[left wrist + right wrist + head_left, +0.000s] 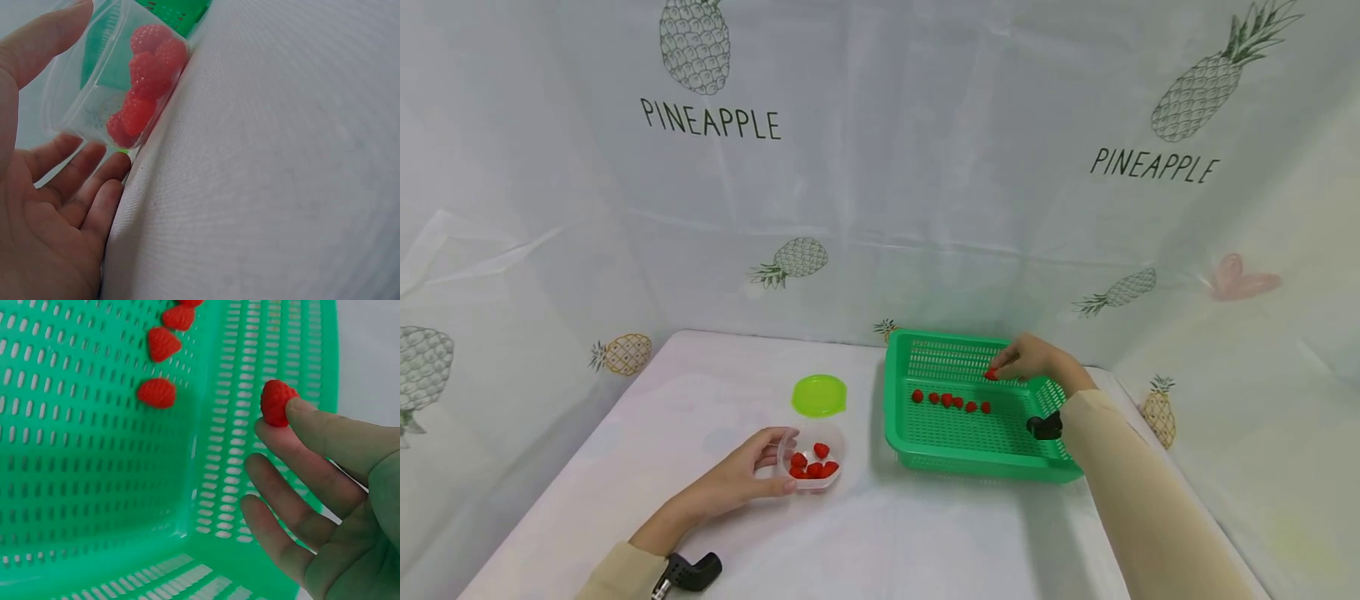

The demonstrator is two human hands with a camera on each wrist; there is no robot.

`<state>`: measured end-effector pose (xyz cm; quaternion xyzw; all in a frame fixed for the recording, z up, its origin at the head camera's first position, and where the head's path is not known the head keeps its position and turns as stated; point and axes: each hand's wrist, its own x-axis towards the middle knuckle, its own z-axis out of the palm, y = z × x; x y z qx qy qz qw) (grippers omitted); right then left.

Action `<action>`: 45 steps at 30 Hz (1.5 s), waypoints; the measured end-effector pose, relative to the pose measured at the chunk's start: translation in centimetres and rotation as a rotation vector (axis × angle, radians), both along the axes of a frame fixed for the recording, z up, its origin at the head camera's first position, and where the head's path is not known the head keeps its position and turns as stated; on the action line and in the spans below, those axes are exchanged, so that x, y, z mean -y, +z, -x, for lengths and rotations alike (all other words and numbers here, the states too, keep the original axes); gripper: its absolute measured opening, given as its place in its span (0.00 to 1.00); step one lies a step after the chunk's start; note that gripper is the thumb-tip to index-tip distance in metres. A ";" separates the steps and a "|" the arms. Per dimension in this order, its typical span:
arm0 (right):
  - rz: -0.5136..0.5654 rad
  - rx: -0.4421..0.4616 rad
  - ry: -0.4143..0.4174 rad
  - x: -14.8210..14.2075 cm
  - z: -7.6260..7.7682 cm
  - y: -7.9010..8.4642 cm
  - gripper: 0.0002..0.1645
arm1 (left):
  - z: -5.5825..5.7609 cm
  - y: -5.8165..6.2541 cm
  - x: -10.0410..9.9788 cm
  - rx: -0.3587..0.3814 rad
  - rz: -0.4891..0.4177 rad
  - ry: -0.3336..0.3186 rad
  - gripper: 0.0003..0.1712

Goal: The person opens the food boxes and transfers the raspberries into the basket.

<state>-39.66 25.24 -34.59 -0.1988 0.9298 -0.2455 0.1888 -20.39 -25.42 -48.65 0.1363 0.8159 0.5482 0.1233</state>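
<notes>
My right hand (pixel 1030 357) pinches a red raspberry (pixel 276 403) between thumb and index finger, over the back right part of a green basket (pixel 985 461). The other fingers of that hand are spread. A row of several raspberries (pixel 947 400) lies on the basket floor. On the left, my left hand (pixel 748 471) holds a clear plastic tub (pixel 784 454) standing on the table, thumb on its near side and fingers on its far left side. Several raspberries (pixel 150 75) are inside the tub, at its bottom.
A lime-green lid (pixel 819 396) lies flat on the table behind the tub. The white-covered table (pixel 700 400) meets a hanging sheet (pixel 925 208) printed with pineapples at its back. Tall slotted walls (pixel 237 444) surround the basket floor.
</notes>
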 end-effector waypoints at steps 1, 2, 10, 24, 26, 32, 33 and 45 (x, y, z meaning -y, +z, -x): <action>0.008 0.025 -0.022 -0.3 0.0 -0.2 0.21 | 0.0 0.0 0.0 0.002 -0.001 -0.001 0.50; 0.006 0.041 -0.035 -0.7 -0.1 -0.3 0.21 | 0.0 0.1 -0.1 0.001 -0.003 -0.001 0.50; 0.030 0.124 -0.122 -2.3 0.2 -1.9 0.18 | 0.1 0.2 0.0 -0.003 0.007 0.019 0.50; 0.121 0.265 -0.224 -3.0 0.1 -4.4 0.19 | 0.0 0.2 0.0 0.002 -0.001 0.019 0.50; 0.110 0.273 -0.231 -3.0 0.0 -4.6 0.19 | 0.0 0.2 0.0 0.002 0.000 0.020 0.50; 0.065 0.270 -0.208 -2.8 -0.2 -4.8 0.18 | 0.0 0.2 0.0 -0.004 0.000 0.015 0.49; 0.059 0.269 -0.208 -2.8 -0.2 -4.8 0.18 | 0.0 0.2 0.0 -0.002 0.000 0.015 0.49; 0.061 0.299 -0.214 -2.5 -0.7 -5.0 0.20 | 0.1 -0.1 -0.3 0.014 -0.001 0.019 0.50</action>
